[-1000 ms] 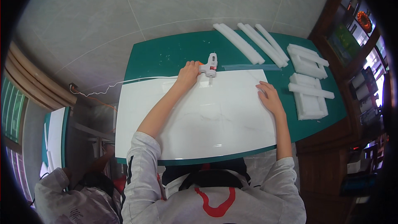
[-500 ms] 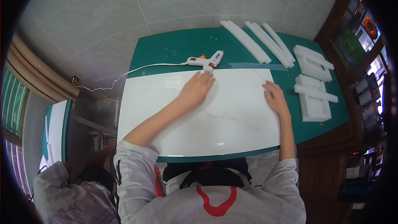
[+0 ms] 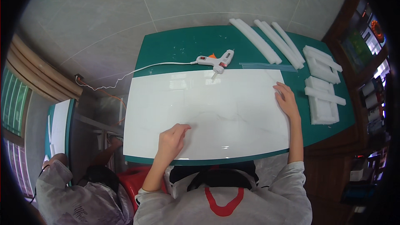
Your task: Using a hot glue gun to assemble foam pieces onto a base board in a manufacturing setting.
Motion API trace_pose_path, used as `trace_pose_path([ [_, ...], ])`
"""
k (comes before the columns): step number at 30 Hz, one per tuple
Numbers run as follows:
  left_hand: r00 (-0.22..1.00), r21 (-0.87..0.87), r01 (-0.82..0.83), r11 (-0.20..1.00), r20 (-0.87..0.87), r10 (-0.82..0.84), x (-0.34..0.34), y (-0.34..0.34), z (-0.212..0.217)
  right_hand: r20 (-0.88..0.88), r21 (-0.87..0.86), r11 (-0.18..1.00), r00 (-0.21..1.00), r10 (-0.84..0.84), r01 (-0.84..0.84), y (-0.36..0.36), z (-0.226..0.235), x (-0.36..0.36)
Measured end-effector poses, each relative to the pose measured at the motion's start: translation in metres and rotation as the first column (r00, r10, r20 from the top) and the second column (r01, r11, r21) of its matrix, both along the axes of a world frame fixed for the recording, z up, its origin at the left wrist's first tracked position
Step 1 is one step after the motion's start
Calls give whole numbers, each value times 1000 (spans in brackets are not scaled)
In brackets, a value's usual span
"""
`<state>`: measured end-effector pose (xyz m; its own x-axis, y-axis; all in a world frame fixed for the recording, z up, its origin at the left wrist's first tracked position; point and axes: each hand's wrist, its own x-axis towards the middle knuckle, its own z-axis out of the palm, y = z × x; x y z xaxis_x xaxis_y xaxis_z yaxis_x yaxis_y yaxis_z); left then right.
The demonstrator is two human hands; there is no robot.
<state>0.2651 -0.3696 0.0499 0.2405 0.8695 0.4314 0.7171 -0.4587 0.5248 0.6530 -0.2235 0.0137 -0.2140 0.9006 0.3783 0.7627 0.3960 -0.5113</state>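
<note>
A glossy white board (image 3: 200, 112) with faint grey marks lies before me on the green tabletop. My left hand (image 3: 171, 140) is above its near part, fingers bent together, with nothing visible in them. At the board's right edge my right hand (image 3: 286, 101) rests with fingers slightly apart, holding nothing. Beyond the board's far edge lies a white hot glue gun (image 3: 214, 61) on its side, its cord running left. A pale glue stick (image 3: 214, 76) pokes out from the gun over the board. An orange piece (image 3: 212, 56) shows beside the gun.
White foam strips (image 3: 256, 41) lie at the far right, near clear thin sticks (image 3: 268, 66). Two white foam blocks (image 3: 324, 110) carry short strips on the green tabletop (image 3: 175, 46). Another person (image 3: 89, 193) sits at a table on the left, beside a red stool (image 3: 139, 179).
My left hand has come back from beside the glue gun to the board's near part, uncovering the glue stick. The right hand stays at the edge. The view has shifted slightly.
</note>
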Motion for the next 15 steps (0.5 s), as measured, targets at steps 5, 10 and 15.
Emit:
trace_pose_path([
  [5,993,27,-120,992,-5,121,-7,6,-27,-5,-31,999,1000,7,-8,0,6,-6],
  [10,977,-53,-196,979,71,200,-10,4,-32,-5,-37,999,1000,-8,8,-1,5,-4],
  [15,951,18,-216,976,232,206,-9,4,-32,-3,-39,999,1000,2,-2,-1,6,-5],
])
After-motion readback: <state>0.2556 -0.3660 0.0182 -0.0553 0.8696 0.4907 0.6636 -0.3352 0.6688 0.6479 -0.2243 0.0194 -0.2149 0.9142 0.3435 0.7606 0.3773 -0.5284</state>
